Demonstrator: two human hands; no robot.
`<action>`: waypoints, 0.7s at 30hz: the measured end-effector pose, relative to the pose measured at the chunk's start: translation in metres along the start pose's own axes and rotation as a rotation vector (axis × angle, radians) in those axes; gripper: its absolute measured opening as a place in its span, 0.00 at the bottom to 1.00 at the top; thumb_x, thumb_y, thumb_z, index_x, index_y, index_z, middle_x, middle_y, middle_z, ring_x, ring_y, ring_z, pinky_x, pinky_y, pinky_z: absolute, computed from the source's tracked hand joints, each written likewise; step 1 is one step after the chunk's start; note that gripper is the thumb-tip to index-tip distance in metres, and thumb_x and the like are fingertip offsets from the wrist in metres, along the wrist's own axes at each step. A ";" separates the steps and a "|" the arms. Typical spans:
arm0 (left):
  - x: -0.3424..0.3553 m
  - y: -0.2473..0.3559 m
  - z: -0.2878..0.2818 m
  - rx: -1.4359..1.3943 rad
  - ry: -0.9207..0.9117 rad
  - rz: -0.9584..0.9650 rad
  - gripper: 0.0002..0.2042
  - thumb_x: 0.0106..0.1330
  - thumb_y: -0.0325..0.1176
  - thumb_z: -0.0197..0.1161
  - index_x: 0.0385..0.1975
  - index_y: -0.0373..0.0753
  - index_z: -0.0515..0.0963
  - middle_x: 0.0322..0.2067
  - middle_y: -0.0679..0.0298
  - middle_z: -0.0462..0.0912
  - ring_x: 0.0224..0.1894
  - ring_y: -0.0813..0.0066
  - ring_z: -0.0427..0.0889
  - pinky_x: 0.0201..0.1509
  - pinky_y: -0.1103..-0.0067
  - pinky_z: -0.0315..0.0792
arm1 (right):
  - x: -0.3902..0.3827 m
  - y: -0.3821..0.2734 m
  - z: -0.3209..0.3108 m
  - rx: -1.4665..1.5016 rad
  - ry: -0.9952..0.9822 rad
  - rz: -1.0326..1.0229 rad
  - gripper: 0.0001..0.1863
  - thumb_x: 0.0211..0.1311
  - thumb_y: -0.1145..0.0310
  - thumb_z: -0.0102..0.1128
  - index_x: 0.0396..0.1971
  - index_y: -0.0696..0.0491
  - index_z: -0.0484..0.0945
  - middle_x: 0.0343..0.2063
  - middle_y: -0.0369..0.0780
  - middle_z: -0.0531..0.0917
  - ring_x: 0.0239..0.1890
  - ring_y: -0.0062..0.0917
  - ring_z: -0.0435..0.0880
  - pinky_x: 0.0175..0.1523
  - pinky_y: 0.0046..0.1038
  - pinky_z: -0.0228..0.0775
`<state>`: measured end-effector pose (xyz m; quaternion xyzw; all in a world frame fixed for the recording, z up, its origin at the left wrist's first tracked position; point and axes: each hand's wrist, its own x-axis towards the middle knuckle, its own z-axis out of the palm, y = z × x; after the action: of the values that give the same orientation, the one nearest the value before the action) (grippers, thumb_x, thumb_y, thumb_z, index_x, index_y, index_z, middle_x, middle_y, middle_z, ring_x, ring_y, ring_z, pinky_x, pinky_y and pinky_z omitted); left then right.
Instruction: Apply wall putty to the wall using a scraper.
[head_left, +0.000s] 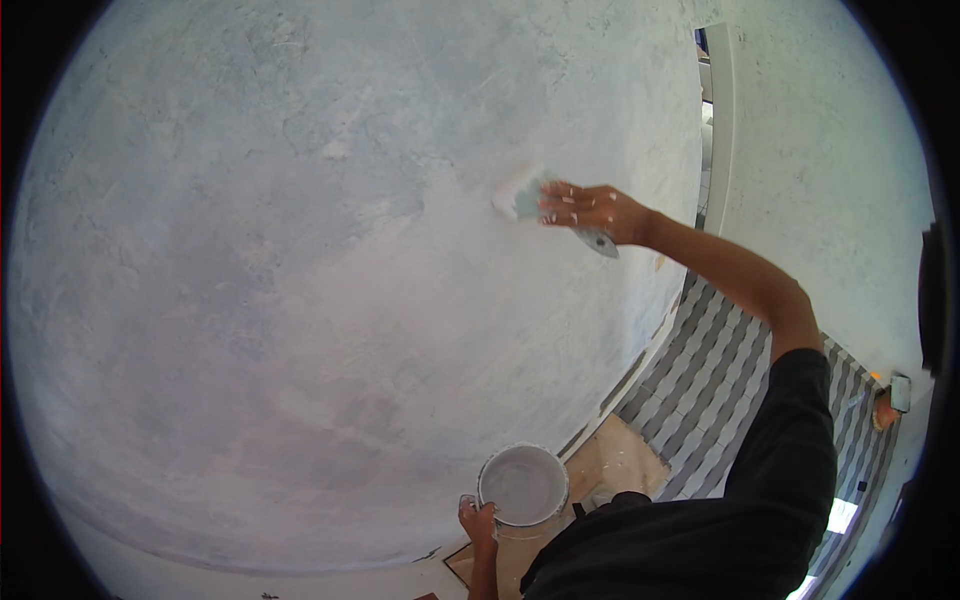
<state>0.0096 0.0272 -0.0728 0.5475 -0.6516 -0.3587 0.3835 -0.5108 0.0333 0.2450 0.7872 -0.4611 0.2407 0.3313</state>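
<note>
- Right hand (595,212): closed around a flat, grey-green scraper (528,203), with the fingers slightly spread along the blade; the thumb cannot be seen.
- The scraper is held against a broad, mottled grey-white plastered wall (300,300), where white paste is gathered at its leading edge; its rounded grey end is left sticking out below the palm.
- The right hand's fingers are spotted with white.
- Left hand (480,522): curled at the left rim of a round, pale bucket (542,463), which is held upright low beside the wall; the exact grip cannot be told.
- Below, a light-brown sheet (625,450) is laid on the floor (690,375), which is tiled in grey-and-white wavy bands.
</note>
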 end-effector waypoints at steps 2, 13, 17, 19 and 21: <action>0.009 -0.010 -0.005 -0.032 -0.073 -0.168 0.12 0.37 0.24 0.63 0.21 0.30 0.67 0.19 0.57 0.71 0.22 0.62 0.72 0.27 0.69 0.68 | 0.001 -0.010 -0.008 0.054 -0.076 0.007 0.23 0.55 0.77 0.61 0.52 0.45 0.78 0.57 0.34 0.76 0.63 0.30 0.71 0.65 0.35 0.67; 0.004 0.006 0.002 -0.102 -0.029 -0.092 0.10 0.40 0.24 0.62 0.20 0.32 0.67 0.16 0.61 0.71 0.19 0.70 0.67 0.24 0.72 0.65 | 0.229 0.057 -0.199 -0.108 0.568 -0.243 0.20 0.53 0.71 0.63 0.49 0.52 0.79 0.52 0.43 0.80 0.53 0.34 0.80 0.55 0.34 0.73; 0.005 -0.019 0.001 -0.119 -0.003 -0.120 0.10 0.41 0.24 0.62 0.20 0.32 0.66 0.18 0.60 0.70 0.20 0.69 0.67 0.25 0.71 0.64 | 0.245 0.057 -0.143 -0.212 0.537 -0.184 0.20 0.55 0.72 0.62 0.50 0.51 0.79 0.51 0.42 0.81 0.53 0.35 0.80 0.54 0.32 0.72; -0.001 -0.008 0.005 -0.084 0.005 -0.108 0.11 0.40 0.25 0.63 0.21 0.32 0.67 0.19 0.59 0.71 0.21 0.68 0.69 0.25 0.71 0.65 | 0.199 0.081 -0.092 -0.359 0.525 -0.182 0.23 0.66 0.71 0.53 0.62 0.44 0.69 0.60 0.37 0.74 0.60 0.31 0.75 0.59 0.33 0.71; -0.004 0.002 0.006 -0.057 0.052 -0.113 0.12 0.39 0.26 0.64 0.22 0.32 0.68 0.21 0.57 0.73 0.22 0.66 0.72 0.26 0.71 0.67 | 0.147 0.055 -0.045 -0.337 0.460 -0.115 0.19 0.67 0.70 0.51 0.58 0.46 0.74 0.58 0.40 0.75 0.60 0.31 0.74 0.63 0.34 0.68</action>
<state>0.0038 0.0321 -0.0742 0.5814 -0.5989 -0.3841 0.3947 -0.4949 -0.0356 0.3922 0.6707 -0.3622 0.3137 0.5661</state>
